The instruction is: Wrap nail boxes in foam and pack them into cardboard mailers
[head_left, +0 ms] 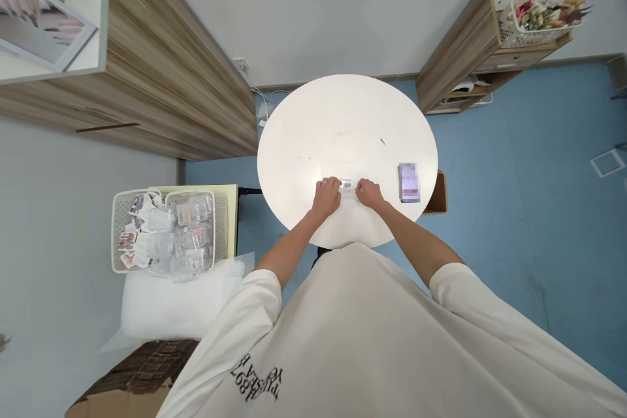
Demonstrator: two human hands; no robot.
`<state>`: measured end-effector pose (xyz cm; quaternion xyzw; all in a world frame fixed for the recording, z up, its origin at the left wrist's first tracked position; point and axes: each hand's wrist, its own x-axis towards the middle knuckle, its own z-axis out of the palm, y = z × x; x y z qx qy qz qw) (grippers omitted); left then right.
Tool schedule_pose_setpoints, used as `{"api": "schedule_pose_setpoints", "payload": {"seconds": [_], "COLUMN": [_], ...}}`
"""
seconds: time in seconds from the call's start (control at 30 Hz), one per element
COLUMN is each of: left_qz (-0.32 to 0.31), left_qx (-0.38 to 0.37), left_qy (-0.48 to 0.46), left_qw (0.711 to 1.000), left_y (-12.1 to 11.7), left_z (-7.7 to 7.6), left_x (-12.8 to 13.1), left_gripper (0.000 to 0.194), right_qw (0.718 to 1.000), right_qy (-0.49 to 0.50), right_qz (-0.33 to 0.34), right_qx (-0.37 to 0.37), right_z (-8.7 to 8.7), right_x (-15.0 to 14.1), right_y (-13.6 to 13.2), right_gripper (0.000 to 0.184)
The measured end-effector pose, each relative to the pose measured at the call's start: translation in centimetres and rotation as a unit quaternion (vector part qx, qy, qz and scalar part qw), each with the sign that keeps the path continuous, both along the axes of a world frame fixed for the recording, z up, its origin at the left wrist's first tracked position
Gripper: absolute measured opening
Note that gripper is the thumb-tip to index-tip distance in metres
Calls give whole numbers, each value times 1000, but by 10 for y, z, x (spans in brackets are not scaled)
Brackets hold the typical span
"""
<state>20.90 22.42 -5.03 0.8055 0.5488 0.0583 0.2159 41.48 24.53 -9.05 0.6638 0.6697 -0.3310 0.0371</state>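
Note:
A small clear plastic package (347, 183) with dark bits inside lies near the front of the white round table (343, 104). At its left end, my left hand (327, 196) has its fingers curled onto the edge. My right hand (370, 193) is closed in a pinch just off the right end; a thin transparent flap appears to run toward its fingertips, but what they hold is too small to make out. A phone (409, 183) with a lit, blurred screen rests on the table to the right of that hand.
Left of the table, white baskets (115, 235) hold clear plastic packs (193, 235) and printed cards. A white wrap bundle (171, 304) sits below them. Wooden cabinets (186, 59) flank the wall behind. A brown box (437, 193) stands under the table's right edge.

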Motion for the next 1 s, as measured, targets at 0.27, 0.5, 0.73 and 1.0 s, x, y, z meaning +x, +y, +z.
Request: {"api": "schedule_pose_setpoints", "payload": {"seconds": [0.27,0.5,0.73,1.0], "left_qz": [-126,-90,-86,-77], "left_qx": [-18,-14,-25,-46], "left_qy": [51,88,105,71], "left_qw": [991,992,990,993], "left_y": [-20,-9,-4,3], "left_z": [-31,-52,-52,-54], "left_x": [13,16,22,29], "left_gripper": [46,52,59,63], "right_qw": [1000,1000,985,951], "right_qy": [-12,15,6,-9], "right_qz": [-14,-25,-139,-309], "right_qx": [4,8,97,13], "right_z": [-4,-9,-13,-21], "right_x": [-2,1,8,4], "right_y": [9,11,-10,-41], "right_gripper": [8,8,23,38]}}
